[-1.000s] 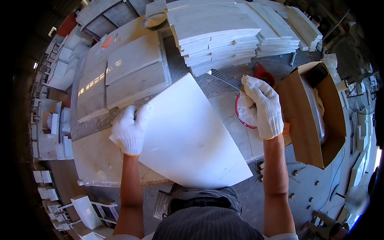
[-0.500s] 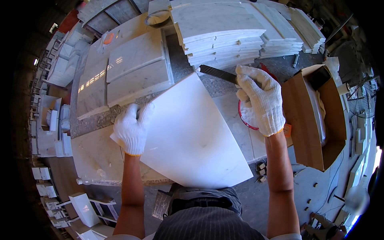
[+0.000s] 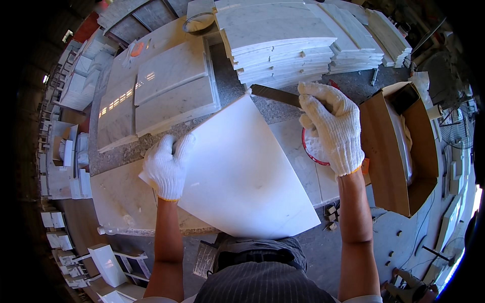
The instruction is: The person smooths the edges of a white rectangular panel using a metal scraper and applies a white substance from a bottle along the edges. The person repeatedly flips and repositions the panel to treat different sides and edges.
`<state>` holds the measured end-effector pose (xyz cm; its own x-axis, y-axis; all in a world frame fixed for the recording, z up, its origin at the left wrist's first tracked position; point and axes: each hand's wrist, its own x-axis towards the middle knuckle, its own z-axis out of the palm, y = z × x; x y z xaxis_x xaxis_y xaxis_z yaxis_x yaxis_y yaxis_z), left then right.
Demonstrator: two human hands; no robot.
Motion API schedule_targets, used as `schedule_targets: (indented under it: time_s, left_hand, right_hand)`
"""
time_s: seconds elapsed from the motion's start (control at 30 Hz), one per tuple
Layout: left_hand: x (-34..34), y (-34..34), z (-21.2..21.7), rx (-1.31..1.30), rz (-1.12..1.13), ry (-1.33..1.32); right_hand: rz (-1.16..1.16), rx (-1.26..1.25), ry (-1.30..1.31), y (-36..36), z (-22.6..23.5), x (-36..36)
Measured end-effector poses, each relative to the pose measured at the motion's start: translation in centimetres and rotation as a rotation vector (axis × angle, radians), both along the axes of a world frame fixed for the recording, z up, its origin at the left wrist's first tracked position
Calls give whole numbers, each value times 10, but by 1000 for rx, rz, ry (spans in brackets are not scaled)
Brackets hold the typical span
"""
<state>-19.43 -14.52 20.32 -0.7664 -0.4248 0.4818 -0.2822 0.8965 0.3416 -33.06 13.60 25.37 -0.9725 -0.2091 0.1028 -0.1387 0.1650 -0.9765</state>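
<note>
A grey stone worktop (image 3: 232, 86) carries several pale marble slabs (image 3: 172, 83) laid flat on its left part, and two stacks of white tiles (image 3: 283, 45) stand at its far edge, just beyond the hands. A round metal bowl (image 3: 198, 22) sits at the far end, and an open cardboard box (image 3: 394, 151) stands off the worktop's right side, well within reach of the right arm. A red-rimmed dish (image 3: 316, 146) lies on the worktop, mostly hidden under the right hand. The big white slab (image 3: 242, 171) is tilted over the near edge of the worktop, its upper corner pointing toward the tile stacks and its lower edge close to the person's body. The left hand (image 3: 165, 166), in a white knit glove, grips the slab's left edge, fingers curled over it. The gloved right hand (image 3: 328, 126) is closed around the handle end of a flat dark blade (image 3: 275, 95), which reaches leftward to the slab's top corner; whether it touches the corner cannot be told. The right hand is just beside the slab's right edge, not on it.
</note>
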Motion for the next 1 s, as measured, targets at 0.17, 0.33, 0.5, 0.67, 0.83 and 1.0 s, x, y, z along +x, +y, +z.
schedule_targets:
  time_s: [0.17,0.33,0.5,0.67,0.83,1.0]
  left_hand:
    - [0,1,2,-4,6,-11]
    - [0,3,5,-18,-8,-8]
    - [0,2,5,-10,-10,-10]
    - [0,3,6,11,-9,-12]
    - [1,4,7,16,-8,-16]
    - [0,7,9,39,16,-29]
  right_hand:
    - [-14,-30,7,-2,2,1]
    - [8,7,-20,-2,7,1]
    - [19,-9,51,-1,3,1]
    - [19,-15,42,-1,4,0]
    - [7,-1,60,-1,6,2]
    - [13,6,148,-2,9,6]
